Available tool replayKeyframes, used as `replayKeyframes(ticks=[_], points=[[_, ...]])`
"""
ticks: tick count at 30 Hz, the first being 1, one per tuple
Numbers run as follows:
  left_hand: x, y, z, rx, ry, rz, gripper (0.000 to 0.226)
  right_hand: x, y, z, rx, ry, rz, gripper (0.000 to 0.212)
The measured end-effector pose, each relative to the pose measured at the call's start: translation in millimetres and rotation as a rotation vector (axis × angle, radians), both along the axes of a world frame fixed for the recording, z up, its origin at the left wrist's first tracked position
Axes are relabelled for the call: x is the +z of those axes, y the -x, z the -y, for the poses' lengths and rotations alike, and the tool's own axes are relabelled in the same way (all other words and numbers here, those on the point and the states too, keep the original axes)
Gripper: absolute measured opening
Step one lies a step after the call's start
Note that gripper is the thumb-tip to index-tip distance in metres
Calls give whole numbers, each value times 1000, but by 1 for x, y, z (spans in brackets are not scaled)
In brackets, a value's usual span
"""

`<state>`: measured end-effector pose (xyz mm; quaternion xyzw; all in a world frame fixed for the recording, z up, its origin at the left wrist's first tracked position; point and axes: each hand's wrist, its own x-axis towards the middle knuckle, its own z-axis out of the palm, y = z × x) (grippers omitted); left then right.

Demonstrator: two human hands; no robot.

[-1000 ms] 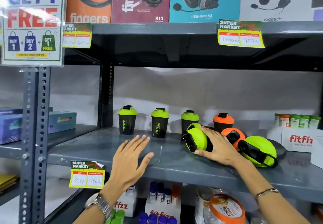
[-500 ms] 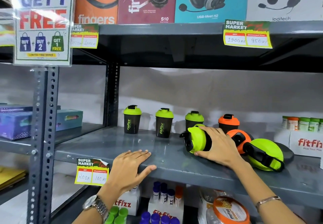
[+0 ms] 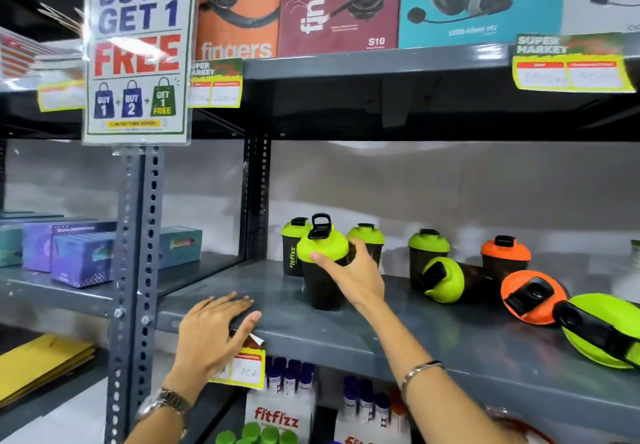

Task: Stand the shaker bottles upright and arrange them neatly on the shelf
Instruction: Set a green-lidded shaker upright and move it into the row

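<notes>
My right hand (image 3: pixel 353 275) grips a black shaker bottle with a green lid (image 3: pixel 322 270), upright on the grey shelf (image 3: pixel 433 336) at its left part. Behind it stand three green-lidded shakers (image 3: pixel 292 249) (image 3: pixel 369 239) (image 3: pixel 427 253) and an orange-lidded one (image 3: pixel 505 256). Lying on their sides to the right are a green-lidded shaker (image 3: pixel 445 279), an orange-lidded one (image 3: pixel 533 296) and a large green-lidded one (image 3: pixel 606 332). My left hand (image 3: pixel 216 329) rests flat on the shelf's front edge, over a price tag (image 3: pixel 246 367).
A metal upright (image 3: pixel 133 270) with a promo sign (image 3: pixel 136 52) stands left. Headphone boxes (image 3: pixel 339 3) fill the shelf above. Boxes (image 3: pixel 83 256) sit on the left shelf. Fitfizz cartons with small bottles (image 3: pixel 280 409) are below.
My right hand has carried the tipped green-lidded shaker leftward and set it upright in front of the standing row. My left hand slid down onto the shelf's front edge.
</notes>
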<state>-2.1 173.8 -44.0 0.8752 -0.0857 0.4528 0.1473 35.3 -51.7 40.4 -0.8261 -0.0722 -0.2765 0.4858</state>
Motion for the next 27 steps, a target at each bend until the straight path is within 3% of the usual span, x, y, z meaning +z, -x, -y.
replayKeyframes(ticks=[4,8,13,15,19,23,27], points=[[-4,-4,-2,-20,16,8,75,-1,-18,-33,45,-117,-91,72],[-5,-7,-4,-26,35,29,50,-2,-30,-47,43,-109,-122,79],[-7,-9,-5,-40,40,41,48,-4,-35,-55,11,32,-87,112],[-7,-10,-6,-46,41,48,48,-5,-40,-58,19,19,-93,110],[-7,-11,-6,-51,44,47,48,-3,-50,-58,241,-239,-228,96],[-8,-11,-7,-58,45,59,47,-7,-56,-63,177,-148,-185,100],[-8,-11,-7,-66,55,77,46,-11,-61,-61,260,-195,-237,80]])
